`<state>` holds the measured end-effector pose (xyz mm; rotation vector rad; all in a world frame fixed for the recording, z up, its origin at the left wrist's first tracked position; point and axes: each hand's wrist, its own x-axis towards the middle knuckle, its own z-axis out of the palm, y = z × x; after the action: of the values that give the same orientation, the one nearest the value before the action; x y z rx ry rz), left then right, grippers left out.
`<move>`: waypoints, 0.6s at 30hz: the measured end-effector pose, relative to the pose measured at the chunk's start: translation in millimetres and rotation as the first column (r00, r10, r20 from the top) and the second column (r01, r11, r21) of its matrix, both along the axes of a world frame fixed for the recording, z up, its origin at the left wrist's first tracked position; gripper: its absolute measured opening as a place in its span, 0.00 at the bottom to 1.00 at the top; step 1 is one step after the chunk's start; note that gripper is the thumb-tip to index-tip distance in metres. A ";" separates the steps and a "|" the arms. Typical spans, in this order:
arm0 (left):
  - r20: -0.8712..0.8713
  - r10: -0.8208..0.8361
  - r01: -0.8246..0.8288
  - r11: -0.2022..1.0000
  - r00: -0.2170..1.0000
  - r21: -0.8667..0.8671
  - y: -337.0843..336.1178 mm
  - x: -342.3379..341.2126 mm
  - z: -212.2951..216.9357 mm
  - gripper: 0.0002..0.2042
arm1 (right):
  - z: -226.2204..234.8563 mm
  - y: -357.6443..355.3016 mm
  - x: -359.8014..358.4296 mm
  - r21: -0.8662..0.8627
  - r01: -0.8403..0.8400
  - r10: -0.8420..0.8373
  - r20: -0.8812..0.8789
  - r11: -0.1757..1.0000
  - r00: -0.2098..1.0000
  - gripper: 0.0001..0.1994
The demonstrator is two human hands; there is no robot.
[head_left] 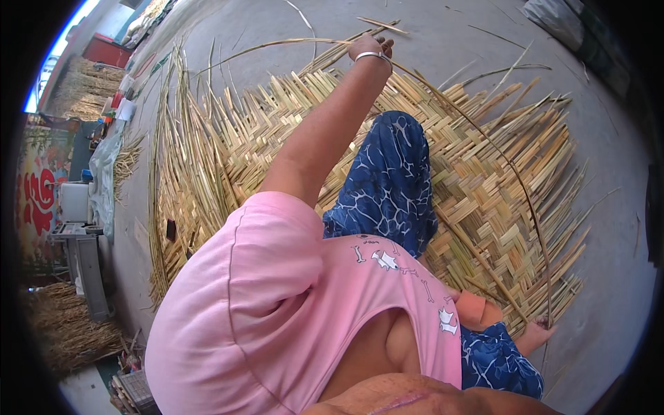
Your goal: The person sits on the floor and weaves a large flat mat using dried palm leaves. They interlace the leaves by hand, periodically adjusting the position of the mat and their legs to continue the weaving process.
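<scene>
My left arm, in a pink sleeve and with a pale bangle at the wrist, stretches to the far edge of a woven mat (477, 183) of split straw-coloured strips. There my left hand (370, 47) is closed round a long thin reed strip (515, 169). The strip arcs over the mat's right part to my right hand (534, 337), low at the right beside my knee. My right hand appears closed on that end, though its fingers show only in part. Loose strip ends stick out round the mat. My knee (398, 155), in blue patterned trousers, rests over the mat.
An orange item (478, 311), perhaps a slipper, lies by my body. A small dark object (171, 229) lies on the mat's left side. Loose strips are scattered over the grey floor (443, 34). Bundles of dry stalks (66, 328) and a grey stand (86, 270) are at the left.
</scene>
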<state>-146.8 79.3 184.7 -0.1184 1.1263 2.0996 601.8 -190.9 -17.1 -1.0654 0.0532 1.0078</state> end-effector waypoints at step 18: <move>-0.443 -0.049 -0.266 0.739 0.895 -0.619 -10.1 -40.4 -105.3 0.26 | -12.3 -13.9 3.5 -0.063 -0.257 0.262 0.083 0.964 0.962 0.16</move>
<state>-187.3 69.2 79.4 -0.0533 2.1790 1.7506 605.3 -204.8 -29.4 -1.1856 -0.1386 1.1972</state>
